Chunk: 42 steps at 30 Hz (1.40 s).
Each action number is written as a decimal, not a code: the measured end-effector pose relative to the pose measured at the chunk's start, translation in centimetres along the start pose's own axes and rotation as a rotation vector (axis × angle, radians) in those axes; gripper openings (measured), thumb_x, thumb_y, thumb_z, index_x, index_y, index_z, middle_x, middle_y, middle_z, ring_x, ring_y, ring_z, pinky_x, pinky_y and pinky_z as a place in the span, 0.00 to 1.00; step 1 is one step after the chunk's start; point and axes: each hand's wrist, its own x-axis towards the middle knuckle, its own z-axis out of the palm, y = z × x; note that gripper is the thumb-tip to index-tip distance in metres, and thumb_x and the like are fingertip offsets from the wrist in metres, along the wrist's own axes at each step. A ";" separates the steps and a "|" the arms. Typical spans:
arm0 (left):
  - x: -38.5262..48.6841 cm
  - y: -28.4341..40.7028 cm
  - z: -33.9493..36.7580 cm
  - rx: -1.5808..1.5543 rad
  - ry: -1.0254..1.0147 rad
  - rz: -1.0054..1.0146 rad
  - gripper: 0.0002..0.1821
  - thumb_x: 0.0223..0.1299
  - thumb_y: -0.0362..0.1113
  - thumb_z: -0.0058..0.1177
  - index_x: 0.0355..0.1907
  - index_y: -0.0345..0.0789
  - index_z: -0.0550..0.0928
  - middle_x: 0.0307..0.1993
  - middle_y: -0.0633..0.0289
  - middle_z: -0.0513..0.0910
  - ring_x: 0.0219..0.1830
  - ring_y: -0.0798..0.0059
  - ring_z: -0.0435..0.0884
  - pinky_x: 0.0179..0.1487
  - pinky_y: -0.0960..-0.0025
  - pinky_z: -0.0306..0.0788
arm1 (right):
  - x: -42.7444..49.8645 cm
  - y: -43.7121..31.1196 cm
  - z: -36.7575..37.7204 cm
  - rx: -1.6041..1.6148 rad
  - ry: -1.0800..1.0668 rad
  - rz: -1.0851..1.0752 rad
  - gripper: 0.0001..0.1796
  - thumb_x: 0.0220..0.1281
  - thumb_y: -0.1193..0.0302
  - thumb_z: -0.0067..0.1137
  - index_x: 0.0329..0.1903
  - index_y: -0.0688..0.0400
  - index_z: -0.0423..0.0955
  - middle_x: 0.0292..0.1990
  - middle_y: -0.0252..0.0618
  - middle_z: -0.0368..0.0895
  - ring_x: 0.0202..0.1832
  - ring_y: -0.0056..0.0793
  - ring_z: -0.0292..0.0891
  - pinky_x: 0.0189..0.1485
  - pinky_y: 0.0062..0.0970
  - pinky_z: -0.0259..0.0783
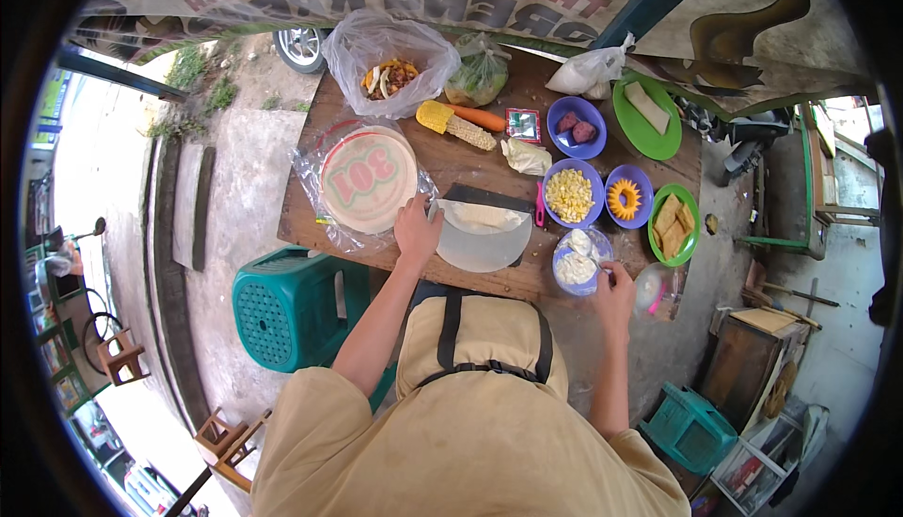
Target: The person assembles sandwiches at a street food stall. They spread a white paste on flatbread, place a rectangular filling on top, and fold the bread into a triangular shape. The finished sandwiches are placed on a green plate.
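A translucent round wrapper sheet point(487, 249) lies on a black board point(487, 196), its far part folded over a pale filling point(487, 216). At its left edge rests my left hand point(417, 231), thumb and fingertips touching the sheet; whether they pinch it is unclear. To the left, a stack of round wrapper sheets point(369, 178) with printing lies on crumpled clear plastic. My right hand point(615, 296) grips a small spoon point(598, 261), its bowl end in white paste point(575, 268) inside a purple bowl point(563, 284). Behind it, another purple bowl point(598, 177) holds corn kernels point(570, 194).
The wooden table point(451, 178) also bears a partly stripped corn cob point(455, 125), a carrot point(480, 118), a pink-handled knife point(540, 203), an open plastic bag point(338, 58) with scraps, and green plates point(645, 146). A teal stool point(282, 309) stands at the near left.
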 end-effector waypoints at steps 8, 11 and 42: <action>-1.8 0.5 1.3 -0.063 0.078 -0.149 0.28 0.59 0.43 0.71 0.59 0.34 0.80 0.44 0.56 0.86 0.50 0.51 0.84 0.55 0.50 0.77 | -2.9 8.7 1.4 -0.238 -0.059 0.132 0.13 0.64 0.65 0.62 0.47 0.58 0.86 0.35 0.53 0.89 0.41 0.52 0.88 0.46 0.47 0.79; -1.7 1.3 1.8 -0.107 0.052 -0.242 0.26 0.59 0.43 0.71 0.56 0.34 0.82 0.44 0.56 0.86 0.49 0.54 0.85 0.54 0.51 0.78 | -3.3 8.0 1.3 -0.357 -0.061 0.145 0.14 0.65 0.64 0.64 0.48 0.57 0.85 0.41 0.54 0.87 0.47 0.55 0.85 0.51 0.49 0.77; -4.9 3.3 5.8 -0.012 0.173 0.209 0.21 0.60 0.26 0.63 0.57 0.33 0.86 0.46 0.54 0.81 0.53 0.51 0.79 0.55 0.54 0.77 | 7.2 -11.4 21.2 0.130 -0.450 -0.429 0.14 0.64 0.69 0.64 0.49 0.62 0.87 0.43 0.55 0.89 0.49 0.54 0.84 0.55 0.46 0.79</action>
